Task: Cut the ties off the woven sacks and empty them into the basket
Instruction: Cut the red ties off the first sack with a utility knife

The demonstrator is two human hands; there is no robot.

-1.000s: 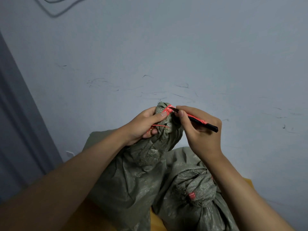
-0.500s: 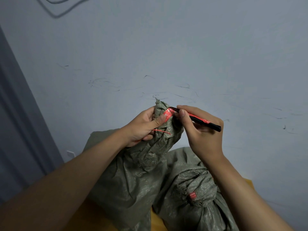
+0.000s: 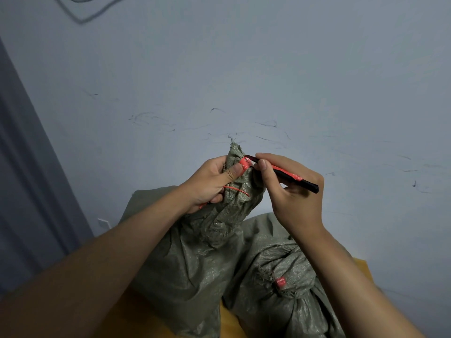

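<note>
From the head camera, two green woven sacks stand against a pale, scuffed wall (image 3: pixel 244 69). The nearer sack (image 3: pixel 195 259) fills the middle of the view, its gathered neck rising toward 12 o'clock. The left hand (image 3: pixel 210 184) grips that neck from the 9 o'clock side, fingers curled round the bunched fabric and the thumb pressed flat against a red tie (image 3: pixel 244 165) that wraps the neck just below its frayed tip. A thin red tail of the tie (image 3: pixel 238 190) trails across the fabric under the thumb, toward 6 o'clock.

The right hand (image 3: pixel 295 191) comes in from 3 o'clock and pinches a slim black-and-red cutter (image 3: pixel 290 175) between thumb and forefinger, the other fingers curled beneath it. The cutter lies tilted, its rear end pointing to 4 o'clock and its front end touching the red tie at the right side of the neck. Whether a blade has entered the tie cannot be told.

The second sack (image 3: pixel 288 284) sits at 5 o'clock, just beside the first and touching it, partly behind the right forearm. Its neck is closed with its own red tag (image 3: pixel 280 282). Both sacks rest on a yellow-orange surface (image 3: pixel 361 267), seen at the lower edge and at 4 o'clock; what it is cannot be told. A grey door frame (image 3: pixel 26 191) runs down the 9 o'clock side.
</note>
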